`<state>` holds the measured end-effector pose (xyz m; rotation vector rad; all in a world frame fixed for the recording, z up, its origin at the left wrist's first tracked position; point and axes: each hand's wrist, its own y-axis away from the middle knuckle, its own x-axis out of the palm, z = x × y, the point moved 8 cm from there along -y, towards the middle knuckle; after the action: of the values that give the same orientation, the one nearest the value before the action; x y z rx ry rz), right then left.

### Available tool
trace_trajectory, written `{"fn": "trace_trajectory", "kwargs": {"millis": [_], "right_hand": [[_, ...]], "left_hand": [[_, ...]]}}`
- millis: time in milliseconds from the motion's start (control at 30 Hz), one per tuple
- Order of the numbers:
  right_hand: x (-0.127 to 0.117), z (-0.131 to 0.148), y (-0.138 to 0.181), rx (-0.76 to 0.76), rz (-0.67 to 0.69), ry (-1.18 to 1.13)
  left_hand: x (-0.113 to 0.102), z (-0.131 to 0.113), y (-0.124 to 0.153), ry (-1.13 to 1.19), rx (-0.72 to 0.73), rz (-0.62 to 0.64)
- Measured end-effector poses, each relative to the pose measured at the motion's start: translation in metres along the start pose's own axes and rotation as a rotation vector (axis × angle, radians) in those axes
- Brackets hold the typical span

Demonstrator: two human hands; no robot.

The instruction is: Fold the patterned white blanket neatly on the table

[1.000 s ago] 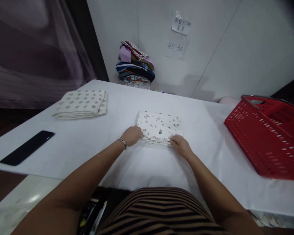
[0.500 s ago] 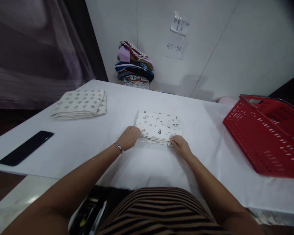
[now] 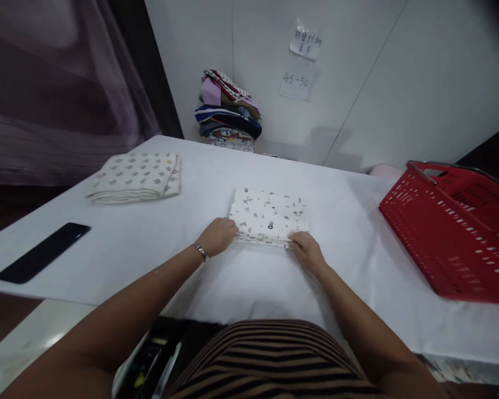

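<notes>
The fingers (image 3: pixel 233 224) of the left hand (image 3: pixel 217 236) curl nearly closed on the near left corner of a folded cloth (image 3: pixel 270 213). The right hand (image 3: pixel 309 252) pinches the near right corner, with almost no gap. Both arms (image 3: pixel 158 280) reach forward and slant in toward each other (a shiny band (image 3: pixel 201 252) circles the left wrist). The cloth lies flat on the white desk (image 3: pixel 341 221), looking longer from side to side, its layered edge toward the person.

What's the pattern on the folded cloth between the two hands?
The folded cloth is white with small, scattered, mostly grey motifs, seen best in the head view.
</notes>
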<state>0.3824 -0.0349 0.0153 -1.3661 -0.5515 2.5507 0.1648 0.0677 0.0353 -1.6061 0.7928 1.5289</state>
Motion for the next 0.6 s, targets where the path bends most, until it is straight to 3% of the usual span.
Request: {"fn": "trace_trajectory", "kwargs": {"millis": [100,367,600], "right_hand": [[-0.002,0.002,0.005,-0.028,-0.068,0.015],[0.006,0.007,0.014,-0.063,-0.056,0.091],[0.005,0.006,0.025,-0.138,-0.145,0.088]], "left_hand": [[-0.002,0.001,0.001,-0.034,-0.015,-0.046],[0.013,-0.004,0.021,0.0,-0.053,-0.141],[0.009,0.002,0.031,0.112,-0.072,-0.224]]}}
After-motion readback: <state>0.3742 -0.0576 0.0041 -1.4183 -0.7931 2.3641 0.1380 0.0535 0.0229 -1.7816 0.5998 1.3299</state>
